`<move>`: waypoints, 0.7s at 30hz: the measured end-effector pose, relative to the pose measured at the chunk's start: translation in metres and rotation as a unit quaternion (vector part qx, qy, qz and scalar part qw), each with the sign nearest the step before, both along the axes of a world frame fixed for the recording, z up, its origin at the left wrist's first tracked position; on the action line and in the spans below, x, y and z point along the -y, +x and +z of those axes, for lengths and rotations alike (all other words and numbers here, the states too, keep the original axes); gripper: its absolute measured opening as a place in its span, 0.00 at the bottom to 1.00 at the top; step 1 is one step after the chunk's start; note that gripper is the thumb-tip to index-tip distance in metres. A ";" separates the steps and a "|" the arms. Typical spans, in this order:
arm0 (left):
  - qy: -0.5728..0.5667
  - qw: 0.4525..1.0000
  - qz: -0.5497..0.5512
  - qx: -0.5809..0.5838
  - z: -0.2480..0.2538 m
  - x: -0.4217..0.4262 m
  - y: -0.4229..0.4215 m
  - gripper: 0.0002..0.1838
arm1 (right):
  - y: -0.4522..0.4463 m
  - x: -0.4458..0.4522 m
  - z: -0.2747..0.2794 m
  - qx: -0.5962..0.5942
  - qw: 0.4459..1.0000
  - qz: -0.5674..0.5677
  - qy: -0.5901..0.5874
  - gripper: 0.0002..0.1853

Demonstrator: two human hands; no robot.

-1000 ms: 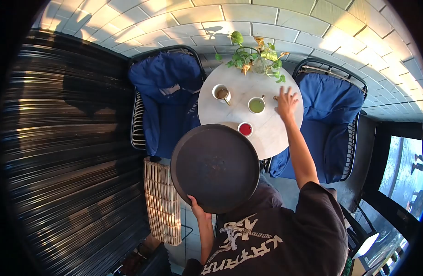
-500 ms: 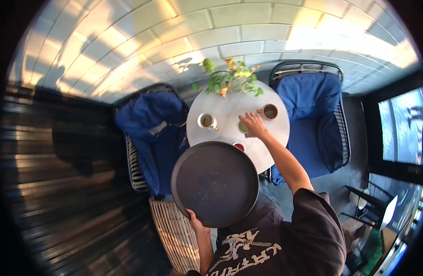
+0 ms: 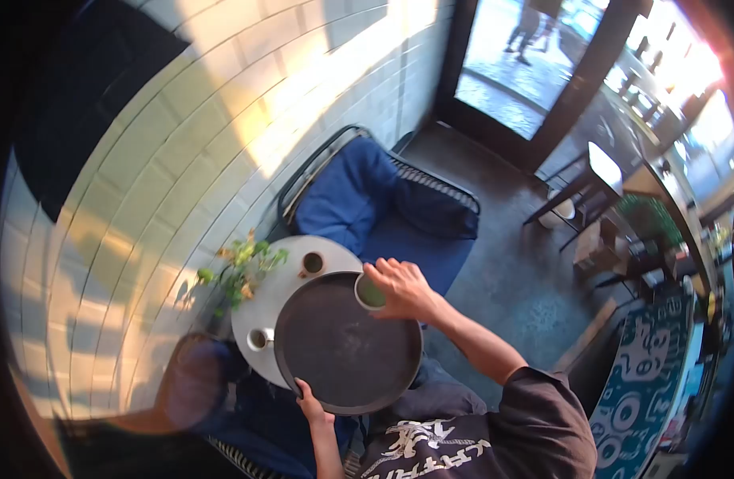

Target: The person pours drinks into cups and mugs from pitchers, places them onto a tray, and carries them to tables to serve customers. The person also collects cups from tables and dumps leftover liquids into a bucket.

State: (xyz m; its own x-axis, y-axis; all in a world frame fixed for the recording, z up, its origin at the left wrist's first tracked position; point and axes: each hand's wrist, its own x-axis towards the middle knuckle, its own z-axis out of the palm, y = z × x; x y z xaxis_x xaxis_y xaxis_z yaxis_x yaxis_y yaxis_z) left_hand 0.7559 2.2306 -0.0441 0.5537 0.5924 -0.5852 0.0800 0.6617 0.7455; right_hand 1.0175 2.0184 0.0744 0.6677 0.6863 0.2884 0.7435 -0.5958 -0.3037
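Observation:
My left hand (image 3: pixel 309 403) grips the near left rim of a round dark serving tray (image 3: pixel 347 347), thumb on top. My right hand (image 3: pixel 400 289) is closed around a cup with green contents (image 3: pixel 370 294) at the tray's far right edge. Whether the cup touches the tray I cannot tell. Behind the tray, on the round white table (image 3: pixel 291 297), a white mug (image 3: pixel 260 339) stands at the left. A pinkish cup with a dark drink (image 3: pixel 312 263) stands near the table's far side. The tray hides part of the table.
A leafy potted plant (image 3: pixel 243 270) sits at the table's wall side. A blue-cushioned armchair (image 3: pixel 383 199) stands beyond the table, another blue chair (image 3: pixel 263 411) at lower left. To the right are a stool (image 3: pixel 594 172), a glass door (image 3: pixel 511 72) and a patterned counter front (image 3: pixel 642 367).
My right hand has lifted the green-filled cup from the table and brought it to the tray. The view has turned right. The cup with red contents is now out of sight.

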 end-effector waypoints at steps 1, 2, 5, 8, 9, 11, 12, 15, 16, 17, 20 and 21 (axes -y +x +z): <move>-0.012 1.000 -0.025 -0.011 -0.005 0.013 0.015 0.35 | -0.011 0.016 0.013 -0.039 0.999 -0.029 -0.017 0.43; -0.021 0.998 -0.052 -0.023 -0.010 0.027 0.027 0.34 | -0.022 0.032 0.015 -0.064 0.996 -0.057 -0.023 0.43; -0.040 0.986 -0.159 -0.014 -0.001 0.086 0.064 0.34 | -0.055 0.088 0.011 -0.111 0.982 -0.151 -0.020 0.42; -0.026 0.969 -0.246 -0.019 0.012 0.157 0.088 0.34 | -0.086 0.156 0.005 -0.105 0.966 -0.234 -0.001 0.43; -0.014 0.958 -0.285 -0.040 0.015 0.180 0.093 0.36 | -0.095 0.178 0.002 -0.108 0.957 -0.270 0.003 0.44; 0.029 0.950 -0.310 -0.018 0.010 0.229 0.098 0.34 | -0.115 0.226 0.004 -0.109 0.943 -0.313 0.002 0.45; -0.017 0.937 -0.349 -0.005 0.011 0.253 0.102 0.34 | -0.124 0.250 0.002 -0.106 0.932 -0.347 -0.003 0.46; -0.111 0.899 -0.424 0.021 -0.001 0.331 0.100 0.32 | -0.155 0.330 0.008 -0.104 0.907 -0.408 -0.012 0.47; -0.118 0.898 -0.423 0.033 -0.009 0.357 0.100 0.32 | -0.162 0.353 0.008 -0.107 0.899 -0.426 -0.006 0.48; -0.125 0.897 -0.423 0.041 -0.016 0.377 0.097 0.32 | -0.171 0.377 0.005 -0.108 0.893 -0.437 -0.002 0.48; -0.158 0.856 -0.490 0.046 -0.002 0.444 0.100 0.29 | -0.193 0.459 -0.003 -0.122 0.884 -0.443 0.084 0.44; -0.160 0.851 -0.498 0.046 -0.001 0.466 0.102 0.29 | -0.199 0.488 -0.001 -0.121 0.880 -0.452 0.083 0.44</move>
